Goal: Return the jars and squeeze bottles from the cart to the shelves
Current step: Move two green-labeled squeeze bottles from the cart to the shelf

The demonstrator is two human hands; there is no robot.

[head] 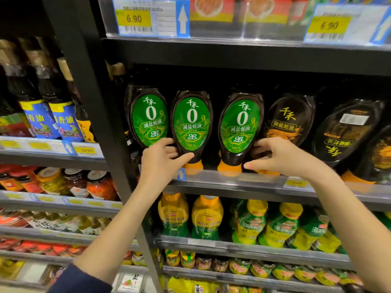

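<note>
Head view: three green-label squeeze bottles stand cap-down in a row on a dark shelf (pixel 232 181), orange caps behind its clear front rail. The middle green-label bottle (pixel 191 123) serves as reference.

Left hand (pixel 163 160): at the lower neck of the middle green-label bottle. The thumb lies across the front of the neck and the fingers curl behind it on its left side, so the hand grips this bottle just above the cap.

Right hand (pixel 283 157): to the right of the reference bottle, beyond the right green-label bottle (pixel 239 125). Fingers are bent near that bottle's lower right side and the thumb points toward its cap. Whether it holds anything cannot be told. It covers the base of a gold-lettered dark bottle (pixel 289 119).

The left green-label bottle (pixel 149 119) stands just beside the reference bottle, upright. Further right, a dark bottle (pixel 347 130) leans, its label upside down.

Above the reference bottle: a yellow 6.90 price tag (pixel 135 19). Below it: yellow-capped bottles (pixel 206 216). Left of it, past a black upright post (pixel 91 102): blue-label bottles (pixel 63 121), and lower, glass jars (pixel 99 185).
</note>
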